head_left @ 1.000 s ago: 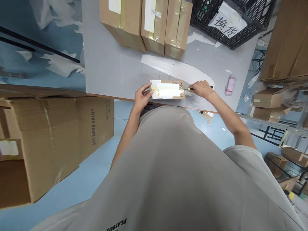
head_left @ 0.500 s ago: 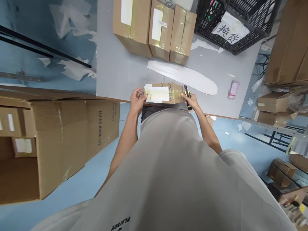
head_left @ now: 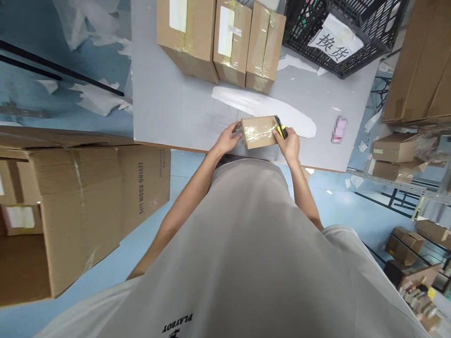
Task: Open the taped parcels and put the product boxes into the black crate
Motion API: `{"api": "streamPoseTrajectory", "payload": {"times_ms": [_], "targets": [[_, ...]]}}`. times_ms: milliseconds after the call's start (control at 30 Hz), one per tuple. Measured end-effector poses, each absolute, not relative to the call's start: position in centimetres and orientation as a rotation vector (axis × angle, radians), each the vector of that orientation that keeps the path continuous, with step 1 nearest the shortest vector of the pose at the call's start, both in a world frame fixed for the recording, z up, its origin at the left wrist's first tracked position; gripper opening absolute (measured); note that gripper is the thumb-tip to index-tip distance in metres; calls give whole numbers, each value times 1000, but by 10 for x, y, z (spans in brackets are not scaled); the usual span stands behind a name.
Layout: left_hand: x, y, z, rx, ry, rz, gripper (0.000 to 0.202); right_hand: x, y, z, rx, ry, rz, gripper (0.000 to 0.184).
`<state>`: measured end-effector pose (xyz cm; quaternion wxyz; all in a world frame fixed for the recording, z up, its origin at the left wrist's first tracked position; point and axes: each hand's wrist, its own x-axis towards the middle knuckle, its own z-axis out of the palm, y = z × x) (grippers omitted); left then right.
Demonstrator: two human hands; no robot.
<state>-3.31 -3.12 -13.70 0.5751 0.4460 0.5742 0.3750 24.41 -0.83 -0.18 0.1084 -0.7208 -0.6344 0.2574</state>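
A small taped cardboard box rests near the front edge of the grey table, a plain taped face turned up. My left hand grips its left end with curled fingers. My right hand presses against the box's right end while holding a yellow and black utility knife alongside it.
Three taped cartons stand at the table's far side beside a black plastic crate with a paper label. A large open carton stands on the blue floor to my left. Shelving with boxes lies to the right.
The box has been turned so its white label no longer faces up, and shifted right. My right hand moved onto the box's right end with the knife.
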Motion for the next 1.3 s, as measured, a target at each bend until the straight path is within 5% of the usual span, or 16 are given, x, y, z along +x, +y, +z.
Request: {"api": "streamPoseTrajectory", "payload": {"times_ms": [267, 533, 833, 1300], "targets": [[-51, -20, -65, 1140, 1483, 916, 39, 236, -11, 1, -2176, -1866, 770, 56], [-47, 6, -52, 1095, 1520, 833, 20, 223, -23, 22, -2275, -1868, 739, 61], [-58, 24, -45, 1084, 1494, 721, 30, 166, -53, 63, -1994, -2117, 1206, 43], [-67, 26, -53, 1100, 1386, 669, 34, 131, -52, 64, -2126, -2135, 1162, 45]]}}
